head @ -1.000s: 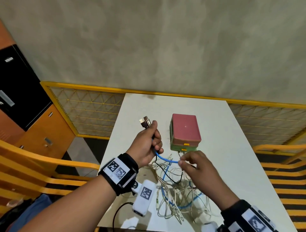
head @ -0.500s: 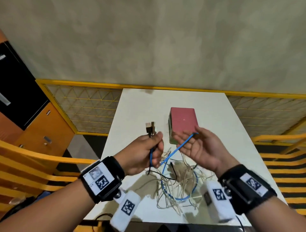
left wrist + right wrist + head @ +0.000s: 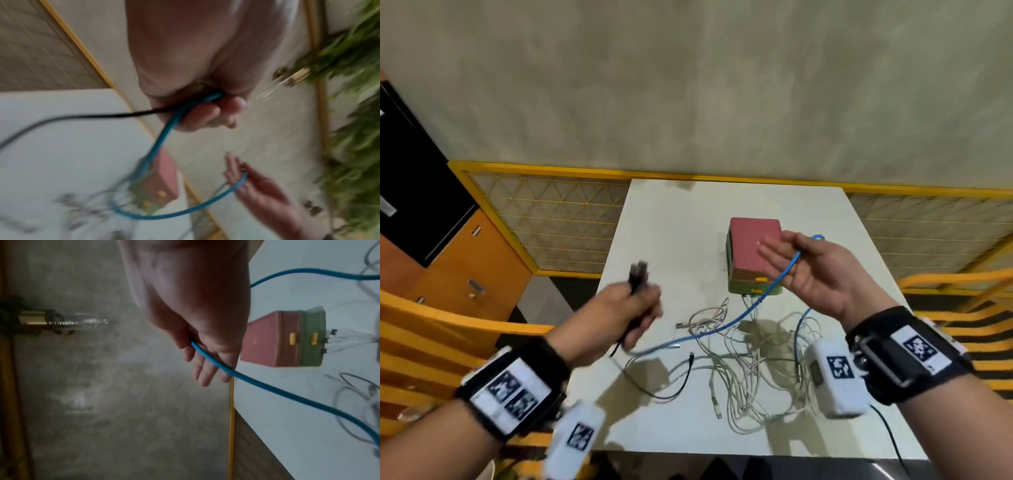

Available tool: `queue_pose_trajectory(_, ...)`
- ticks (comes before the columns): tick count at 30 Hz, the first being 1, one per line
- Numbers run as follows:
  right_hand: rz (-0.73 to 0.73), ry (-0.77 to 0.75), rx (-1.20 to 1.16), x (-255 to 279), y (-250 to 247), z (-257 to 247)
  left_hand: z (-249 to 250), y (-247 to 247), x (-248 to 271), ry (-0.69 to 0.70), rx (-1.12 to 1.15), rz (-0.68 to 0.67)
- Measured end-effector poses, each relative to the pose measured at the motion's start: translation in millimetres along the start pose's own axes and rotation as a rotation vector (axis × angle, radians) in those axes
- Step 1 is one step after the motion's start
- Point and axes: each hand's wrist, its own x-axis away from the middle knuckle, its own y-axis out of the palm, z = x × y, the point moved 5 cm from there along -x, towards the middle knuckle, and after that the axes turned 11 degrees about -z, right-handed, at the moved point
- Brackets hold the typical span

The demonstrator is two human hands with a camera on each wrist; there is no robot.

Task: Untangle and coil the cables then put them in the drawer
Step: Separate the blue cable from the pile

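My left hand (image 3: 619, 318) grips two cables at once, the blue cable (image 3: 726, 327) and a black cable (image 3: 671, 387), with their plugs sticking up out of the fist. The grip of my right hand (image 3: 815, 270) is wide: palm up, fingers straight, the blue cable merely running across them.

The blue cable spans between the hands, then drops back into the pale cable tangle (image 3: 743, 363) on the table (image 3: 681, 219), just in front of the small red and green drawer box (image 3: 755, 260), whose drawers look closed.

Risks, in my judgement:
- The right hand only cradles the blue cable; a sharp pull could let it slide off.
- The blue cable's far portion lies threaded through the tangle; hauling on it could tighten knots or drag the heap against the box.
- Holding the black cable in the same fist could wind both together when coiling.
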Motion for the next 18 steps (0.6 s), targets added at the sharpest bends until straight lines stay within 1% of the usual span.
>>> queue_pose_trajectory(1,-0.027,0.034,0.037,1.6,5.3,11.4,20.2,8.4,-12.6,0.090,-0.003,0.058)
queue_pose_trajectory(2,-0.059,0.061,0.073,3.0,11.2,22.5,37.1,19.8,-25.8,0.156,-0.010,0.085)
queue_pose_trajectory(3,-0.092,0.080,0.103,4.2,17.3,31.6,50.1,33.6,-39.5,0.200,-0.023,0.083)
queue_pose_trajectory(6,-0.191,0.089,0.109,9.9,34.2,46.1,67.3,76.0,-69.5,0.256,-0.080,0.025)
queue_pose_trajectory(9,-0.177,0.076,-0.002,12.8,32.7,44.1,65.4,100.1,-80.0,0.277,-0.059,0.006)
queue_pose_trajectory(12,-0.150,0.100,-0.006,12.3,25.4,36.4,58.5,107.8,-76.3,0.261,0.019,-0.044)
queue_pose_trajectory(13,-0.142,0.105,-0.009,10.7,22.7,31.7,54.9,106.3,-73.5,0.247,0.008,-0.075)
queue_pose_trajectory(15,-0.116,0.099,-0.002,9.1,16.4,17.6,40.4,102.3,-64.4,0.168,-0.094,-0.177)
queue_pose_trajectory(18,-0.007,0.046,-0.039,8.7,-1.4,-5.9,-0.9,85.7,-41.5,0.005,-0.328,-0.405)
